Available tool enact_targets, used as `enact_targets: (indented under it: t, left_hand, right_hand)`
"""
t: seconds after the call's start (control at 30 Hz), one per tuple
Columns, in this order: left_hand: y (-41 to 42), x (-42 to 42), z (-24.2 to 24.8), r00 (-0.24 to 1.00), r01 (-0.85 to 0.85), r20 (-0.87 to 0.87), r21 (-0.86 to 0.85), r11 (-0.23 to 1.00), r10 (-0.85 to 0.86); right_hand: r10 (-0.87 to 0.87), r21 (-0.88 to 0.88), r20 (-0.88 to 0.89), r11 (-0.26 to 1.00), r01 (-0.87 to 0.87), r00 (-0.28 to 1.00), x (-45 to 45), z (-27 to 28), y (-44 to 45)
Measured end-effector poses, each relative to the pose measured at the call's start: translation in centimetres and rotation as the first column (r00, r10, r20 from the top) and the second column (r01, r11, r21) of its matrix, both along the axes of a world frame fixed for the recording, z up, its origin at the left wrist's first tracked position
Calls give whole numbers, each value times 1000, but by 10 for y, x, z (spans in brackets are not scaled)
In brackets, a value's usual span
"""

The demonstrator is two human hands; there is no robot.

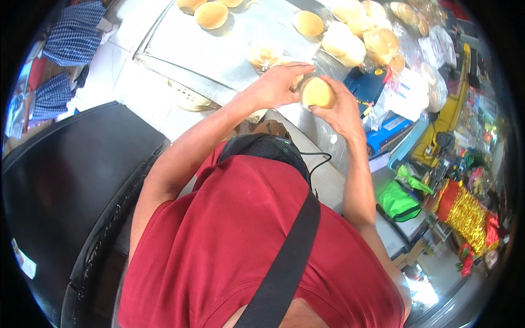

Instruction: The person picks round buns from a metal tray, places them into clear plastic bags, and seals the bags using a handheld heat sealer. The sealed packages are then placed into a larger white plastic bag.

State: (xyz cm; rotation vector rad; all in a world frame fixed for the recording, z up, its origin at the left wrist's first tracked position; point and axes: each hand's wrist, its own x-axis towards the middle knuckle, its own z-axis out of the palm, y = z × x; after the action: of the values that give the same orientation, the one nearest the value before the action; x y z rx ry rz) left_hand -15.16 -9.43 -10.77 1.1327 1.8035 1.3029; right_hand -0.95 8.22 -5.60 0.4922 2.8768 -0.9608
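Observation:
A round golden bun [318, 93] is gripped by the fingers and thumb of my right hand [339, 107]. My left hand [281, 85] is beside it, with fingers stretched towards the bun and the thumb lower. Something yellowish shows between those fingers and thumb; whether it is held is unclear. Just beyond my left hand, a bun in clear plastic [264, 54] lies on a metal baking tray [184, 45]. More loose buns [211, 15] lie at the tray's far side, with another bun [308, 23] near its right edge.
Several plastic-bagged buns [343, 43] are piled right of the tray. A dark blue item [365, 88] and a bright blue object [387, 135] lie beyond my right hand. On my left is a large black padded piece [82, 164]. People in checked clothing [74, 33] are at far left.

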Motion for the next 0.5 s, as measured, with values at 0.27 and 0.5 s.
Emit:
enact_targets:
  t: [0.27,0.5]
  left_hand:
    - [4,6,30,926,92,-347,-182,979,-152]
    - [-2,23,43,888,193,-395,-144,971,-235]
  right_hand:
    - [-570,-786,-14,514,343,822,-3,-50,-53]
    - [-604,-484,-121,729,484,788,-19,-98,-80]
